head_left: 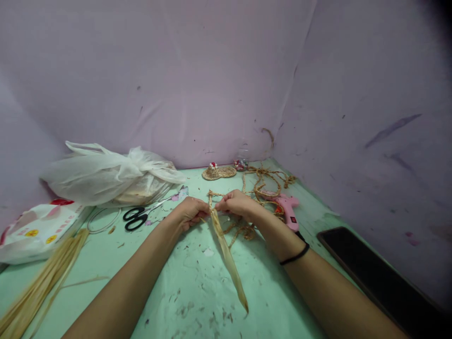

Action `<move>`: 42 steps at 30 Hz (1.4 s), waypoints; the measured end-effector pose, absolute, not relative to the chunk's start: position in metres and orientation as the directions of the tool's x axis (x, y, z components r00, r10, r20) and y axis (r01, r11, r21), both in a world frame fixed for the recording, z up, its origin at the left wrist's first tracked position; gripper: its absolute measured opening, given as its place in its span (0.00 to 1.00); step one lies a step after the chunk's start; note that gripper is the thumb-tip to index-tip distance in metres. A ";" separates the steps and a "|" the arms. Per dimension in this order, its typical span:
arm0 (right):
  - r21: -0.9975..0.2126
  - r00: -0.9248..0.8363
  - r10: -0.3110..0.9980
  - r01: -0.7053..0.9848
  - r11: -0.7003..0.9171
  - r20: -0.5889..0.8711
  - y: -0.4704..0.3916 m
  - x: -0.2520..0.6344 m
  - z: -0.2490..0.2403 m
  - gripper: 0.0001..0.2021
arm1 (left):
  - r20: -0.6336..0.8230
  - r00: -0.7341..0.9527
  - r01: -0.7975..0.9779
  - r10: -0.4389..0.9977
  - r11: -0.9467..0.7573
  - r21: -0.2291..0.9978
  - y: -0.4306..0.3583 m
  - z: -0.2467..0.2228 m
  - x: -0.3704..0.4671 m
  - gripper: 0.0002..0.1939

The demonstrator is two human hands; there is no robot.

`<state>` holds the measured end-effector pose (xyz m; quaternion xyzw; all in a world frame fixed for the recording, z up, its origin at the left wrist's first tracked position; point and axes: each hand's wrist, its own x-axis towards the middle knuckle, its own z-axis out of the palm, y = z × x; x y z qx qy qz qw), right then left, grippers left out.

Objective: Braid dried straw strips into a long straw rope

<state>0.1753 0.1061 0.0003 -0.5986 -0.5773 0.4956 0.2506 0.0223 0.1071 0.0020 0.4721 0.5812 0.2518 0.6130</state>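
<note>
Between my two hands a pale dried strip [228,256] hangs down toward me, its pointed end lying on the green tabletop. Its top meets a thin braided cord [211,198]. My left hand [192,213] pinches the strip and braid from the left, fingers curled. From the right, my right hand [235,203] pinches at the same spot with its fingertips. More braided cord [264,181] lies in loose loops behind and beside my right hand. A pink glue gun [288,207] rests just right of the cord.
Black-handled scissors [136,219] lie left of my left hand. Further left are a white plastic bag [116,174], a printed packet [42,228] and a strip bundle [45,282]. A woven piece [219,173] sits at the back; a dark flat object [370,268] lies right.
</note>
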 end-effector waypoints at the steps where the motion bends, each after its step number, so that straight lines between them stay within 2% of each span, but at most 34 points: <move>1: -0.858 -0.126 0.947 0.470 -0.207 -0.297 0.107 0.175 0.001 0.08 | -0.458 0.169 0.273 0.873 0.405 0.873 0.106 0.003 0.024 0.08; 5: -0.844 -0.086 0.955 0.494 -0.206 -0.284 0.106 0.173 0.005 0.08 | -0.420 0.112 0.330 0.900 0.365 0.870 0.100 0.007 0.030 0.08; 10: -0.899 -0.099 0.951 0.368 -0.238 -0.293 0.098 0.164 0.008 0.08 | -0.384 0.158 0.322 0.910 0.320 0.891 0.098 0.004 0.029 0.10; 14: -0.912 -0.152 0.934 0.314 -0.264 -0.323 0.094 0.155 0.007 0.06 | -0.367 0.192 0.320 0.910 0.295 0.900 0.097 0.000 0.025 0.06; 17: -0.868 -0.115 0.949 0.448 -0.213 -0.293 0.090 0.152 0.006 0.05 | -0.364 0.241 0.316 0.900 0.282 0.906 0.098 0.001 0.022 0.03; 21: -0.676 -0.109 0.989 0.737 0.014 -0.098 0.080 0.149 0.015 0.04 | -0.395 0.301 0.284 0.868 0.314 0.906 0.100 0.002 0.019 0.05; 23: -0.577 -0.143 0.989 0.811 0.100 -0.029 0.074 0.148 0.023 0.03 | -0.397 0.303 0.257 0.867 0.327 0.910 0.101 0.001 0.018 0.06; 25: -0.539 -0.191 0.981 0.831 0.142 -0.037 0.071 0.149 0.029 0.03 | -0.388 0.314 0.211 0.867 0.334 0.919 0.101 0.000 0.016 0.06; 30: -0.642 -0.307 0.932 0.758 0.117 -0.192 0.069 0.155 0.036 0.06 | -0.430 0.323 0.179 0.843 0.392 0.902 0.102 -0.002 0.016 0.04; 34: -0.777 -0.473 0.782 0.629 -0.023 -0.405 0.064 0.154 0.042 0.07 | -0.424 0.323 0.208 0.846 0.374 0.904 0.101 -0.001 0.017 0.06; 36: -0.803 -0.489 0.753 0.589 -0.089 -0.441 0.066 0.157 0.047 0.07 | -0.403 0.313 0.235 0.860 0.341 0.910 0.101 0.000 0.017 0.07; 38: -0.817 -0.383 0.827 0.558 -0.148 -0.411 0.072 0.163 0.050 0.06 | -0.390 0.314 0.252 0.866 0.320 0.913 0.101 0.001 0.016 0.09; 40: -0.854 -0.195 0.920 0.474 -0.216 -0.341 0.081 0.170 0.048 0.05 | -0.382 0.326 0.248 0.865 0.312 0.917 0.101 0.001 0.014 0.10; 42: -0.887 -0.059 0.946 0.369 -0.277 -0.320 0.089 0.173 0.039 0.02 | -0.386 0.334 0.244 0.860 0.317 0.917 0.101 0.001 0.013 0.11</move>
